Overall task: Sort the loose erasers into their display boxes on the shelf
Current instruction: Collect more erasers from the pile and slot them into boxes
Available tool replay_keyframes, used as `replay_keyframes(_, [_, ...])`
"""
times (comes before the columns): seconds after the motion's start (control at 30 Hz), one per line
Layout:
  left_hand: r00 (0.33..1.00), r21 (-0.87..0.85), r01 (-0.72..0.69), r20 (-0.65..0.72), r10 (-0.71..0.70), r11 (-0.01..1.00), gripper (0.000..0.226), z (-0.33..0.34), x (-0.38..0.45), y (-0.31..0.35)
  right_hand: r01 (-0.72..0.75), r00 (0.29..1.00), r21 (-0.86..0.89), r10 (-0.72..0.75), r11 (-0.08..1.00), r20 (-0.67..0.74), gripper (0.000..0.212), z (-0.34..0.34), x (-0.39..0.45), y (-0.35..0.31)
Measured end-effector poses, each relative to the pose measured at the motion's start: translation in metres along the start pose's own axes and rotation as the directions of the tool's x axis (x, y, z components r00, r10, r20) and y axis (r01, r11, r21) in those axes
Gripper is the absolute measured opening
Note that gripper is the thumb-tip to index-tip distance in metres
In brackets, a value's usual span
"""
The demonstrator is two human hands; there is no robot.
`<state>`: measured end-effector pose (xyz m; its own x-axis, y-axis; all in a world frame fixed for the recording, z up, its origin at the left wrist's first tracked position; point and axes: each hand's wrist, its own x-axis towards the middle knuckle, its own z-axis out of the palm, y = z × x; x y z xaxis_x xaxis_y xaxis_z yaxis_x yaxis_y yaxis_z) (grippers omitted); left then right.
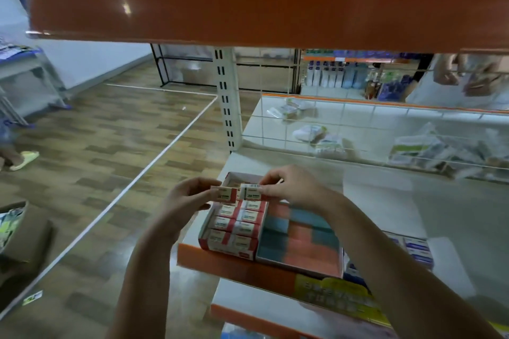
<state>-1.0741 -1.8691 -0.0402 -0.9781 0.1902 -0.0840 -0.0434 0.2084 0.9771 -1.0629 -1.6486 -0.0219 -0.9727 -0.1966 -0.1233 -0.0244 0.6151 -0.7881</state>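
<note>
Two white paper-sleeved erasers with red bands are pinched, one in the left hand at and one in the right hand at, just above the red-and-white cardboard display box at the shelf's near corner. The front rows appear full, though blur obscures the back gap; an eraser tilted on entry could be jammed against its neighbours or dropped off the orange shelf edge.

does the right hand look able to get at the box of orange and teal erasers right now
Probably not at once: the right hand pinches a 2B eraser, so it is occupied. The orange and teal box lies open just below its forearm, with nothing on top.
</note>
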Motion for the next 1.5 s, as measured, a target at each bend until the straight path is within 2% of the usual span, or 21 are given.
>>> replay_keyframes(0.13, [0.998,0.014,0.020,-0.056,-0.020,1.000,0.015,-0.012,0.006,-0.011,-0.035,0.998,0.031,0.033,0.999,0.052,0.013,0.012,0.020,-0.005])
replay_keyframes(0.37, [0.997,-0.028,0.002,-0.074,-0.004,1.000,0.011,-0.021,0.008,-0.016,-0.025,0.999,-0.152,0.028,0.988,0.021,0.016,0.033,0.046,-0.007])
replay_keyframes(0.6, [0.997,-0.039,0.003,-0.073,-0.006,0.999,0.012,-0.027,0.006,-0.018,-0.041,0.999,-0.169,0.040,0.985,-0.010,0.013,0.045,0.051,-0.003])
replay_keyframes(1.03, [0.999,-0.084,0.014,-0.043,-0.018,0.996,0.016,-0.030,0.006,-0.025,-0.026,0.998,-0.386,0.048,0.922,0.047,0.023,0.049,0.056,-0.005])
replay_keyframes(1.27, [1.000,-0.002,0.010,-0.006,-0.010,1.000,0.011,-0.023,0.015,-0.020,0.006,0.999,-0.357,-0.019,0.934,-0.031,0.019,0.051,0.053,-0.002])
replay_keyframes(1.5, [0.991,0.263,-0.106,0.112,0.079,0.959,0.011,0.004,0.044,0.005,-0.022,0.961,-0.398,-0.091,0.917,-0.263,0.017,0.024,0.043,0.012])
